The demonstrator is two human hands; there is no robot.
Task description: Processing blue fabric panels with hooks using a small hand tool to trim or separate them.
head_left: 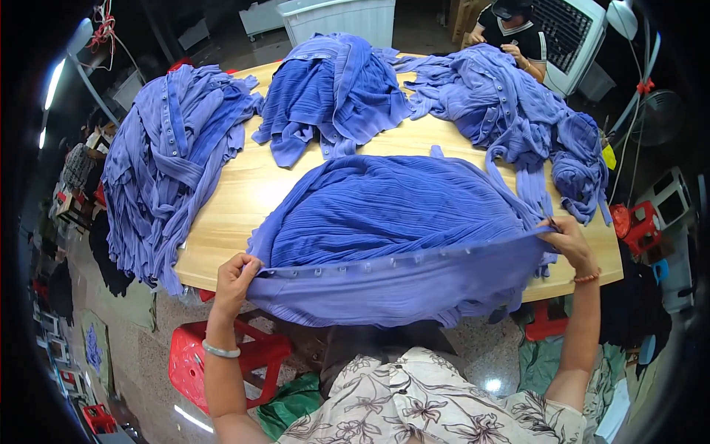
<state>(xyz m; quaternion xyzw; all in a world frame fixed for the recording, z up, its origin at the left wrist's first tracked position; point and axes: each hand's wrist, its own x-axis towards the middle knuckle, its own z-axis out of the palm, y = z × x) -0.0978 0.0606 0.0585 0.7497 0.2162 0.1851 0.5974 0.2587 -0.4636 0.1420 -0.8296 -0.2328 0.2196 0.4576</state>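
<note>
A blue-purple ribbed knit cardigan (384,207) is spread at the near edge of the wooden table, its lower part hanging over that edge. Between my hands its button band (392,263) is stretched out, with a row of small pale buttons along it. My left hand (237,277) pinches the band's left end. At the other end, my right hand (568,243) grips the band with bent fingers. The cloth near my right hand is slightly blurred.
Piles of similar garments lie at the table's left (174,163), far middle (333,92) and right (503,103). Across the table sits another person (510,37). A red stool (188,362) stands below left, and a white bin (340,26) stands behind the table.
</note>
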